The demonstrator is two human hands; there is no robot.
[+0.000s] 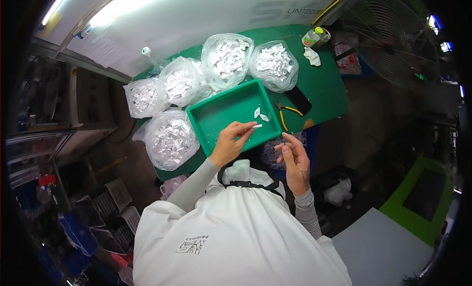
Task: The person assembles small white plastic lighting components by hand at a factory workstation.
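Observation:
My left hand [230, 144] reaches over the near side of a green tray [219, 116], pinching a small white plastic piece [257, 126] between thumb and fingertips. Two more small white pieces [260, 115] lie in the right part of the tray, close to that hand. My right hand [296, 164] hovers just beyond the tray's near right corner, palm turned inward. Its fingers are loosely bent and apart; no held thing can be made out in them.
Clear bags full of white pieces [227, 57] surround the tray's left and far sides. On the green table [327, 92], yellow-handled pliers [293, 110] and a dark phone [298, 100] lie right of the tray. A bottle [310, 38] and crumpled tissue [311, 56] sit farther back, beside a large fan [388, 47].

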